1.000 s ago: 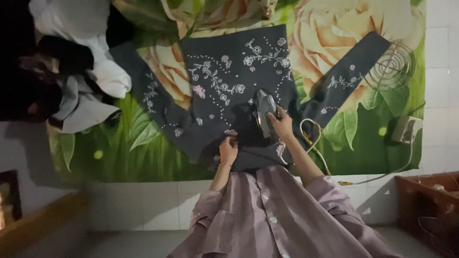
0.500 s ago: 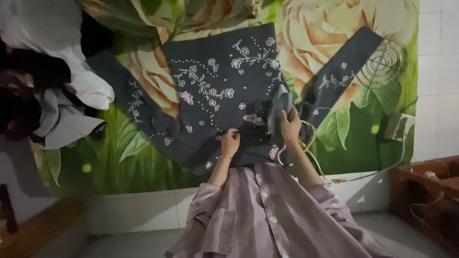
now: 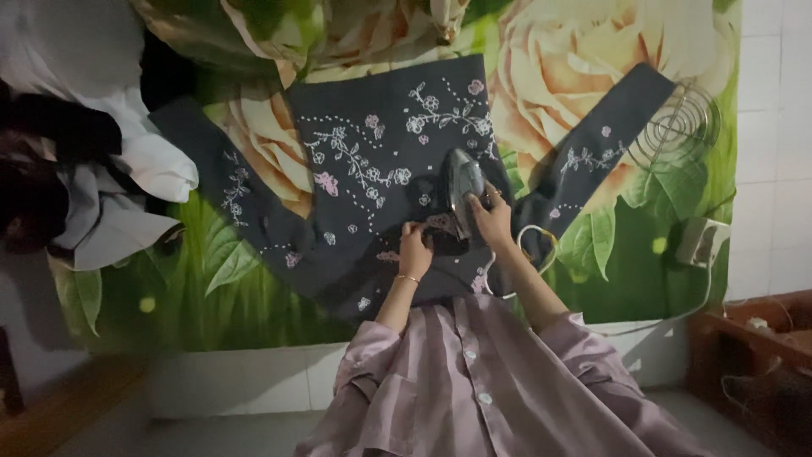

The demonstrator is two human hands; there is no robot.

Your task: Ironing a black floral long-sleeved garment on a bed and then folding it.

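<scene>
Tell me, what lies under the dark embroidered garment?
Under the dark embroidered garment lies a cloth with big roses and green leaves, visible around its edges. The iron and both hands sit on top. What is beneath the cloth itself is covered.

Home laundry corner: floral sheet (image 3: 592, 254) on tiled floor (image 3: 254, 372), clothes pile (image 3: 93, 169).

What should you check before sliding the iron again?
1. Right hand grips the iron: ok.
2. Left hand presses the dark garment flat: ok.
3. Left fingers apart from the iron: not ok, they lie very near it.
4. Cord off the garment's front: ok, it loops at the right.
5. Iron hot enough: cannot tell.
</scene>
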